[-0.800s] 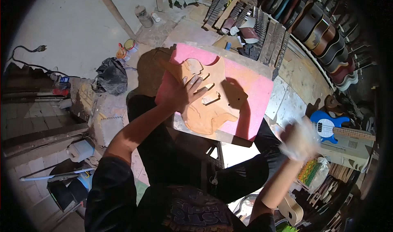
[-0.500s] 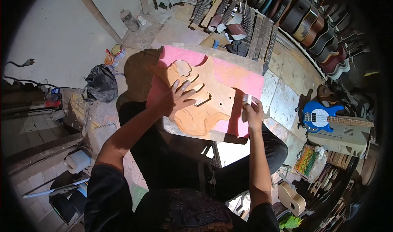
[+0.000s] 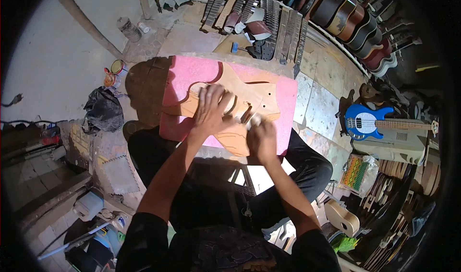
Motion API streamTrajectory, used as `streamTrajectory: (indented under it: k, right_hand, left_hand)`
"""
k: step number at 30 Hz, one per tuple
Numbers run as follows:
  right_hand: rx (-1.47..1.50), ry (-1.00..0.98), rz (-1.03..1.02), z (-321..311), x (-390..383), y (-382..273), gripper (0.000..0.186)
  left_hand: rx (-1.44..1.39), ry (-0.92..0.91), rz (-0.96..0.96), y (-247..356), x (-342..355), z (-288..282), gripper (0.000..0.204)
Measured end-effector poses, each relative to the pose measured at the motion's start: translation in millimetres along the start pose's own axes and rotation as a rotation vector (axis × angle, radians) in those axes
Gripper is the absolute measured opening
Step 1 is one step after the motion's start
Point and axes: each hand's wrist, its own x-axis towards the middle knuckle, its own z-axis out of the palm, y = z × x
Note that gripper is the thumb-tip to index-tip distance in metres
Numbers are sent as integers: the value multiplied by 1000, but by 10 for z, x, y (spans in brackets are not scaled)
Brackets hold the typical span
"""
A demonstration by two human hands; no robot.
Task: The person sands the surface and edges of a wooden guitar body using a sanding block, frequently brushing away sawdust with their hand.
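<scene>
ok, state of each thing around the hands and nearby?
Guitar body: no neck attached, cavities cut, lying flat
Pink board: flat, partly covered by the body
Left hand: fingers spread, on the body
Right hand: blurred, closed on a pale piece
Blue guitar: neck attached
Plug: not in a socket
Black bag: crumpled

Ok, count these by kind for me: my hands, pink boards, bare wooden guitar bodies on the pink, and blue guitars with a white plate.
Hands: 2, the left hand and the right hand
Pink board: 1
Bare wooden guitar body: 1
Blue guitar with a white plate: 1
Total: 5
</scene>
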Motion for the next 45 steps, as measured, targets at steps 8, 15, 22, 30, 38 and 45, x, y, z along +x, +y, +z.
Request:
streamTrajectory:
  k: [8, 15, 22, 30, 38, 45]
  right_hand:
    - [-259, -146, 176, -208, 696, -112, 43]
    - [-252, -199, -139, -165, -167, -228, 35]
    - [-161, 10, 86, -27, 196, -119, 38]
    - [-226, -70, 168, -222, 510, -119, 39]
    - [-212, -89, -73, -33, -391, -186, 40]
    - [-103, -109, 356, -267, 553, -170, 38]
  left_hand:
    - [256, -169, -210, 27, 136, 158, 113]
    - [246, -195, -242, 52, 174, 74, 117]
    - [270, -236, -274, 68, 176, 131, 118]
    - [227, -281, -298, 57, 174, 113, 121]
    - [206, -356, -341, 69, 261, 89, 126]
    - [173, -357, -351, -24, 191, 182, 129]
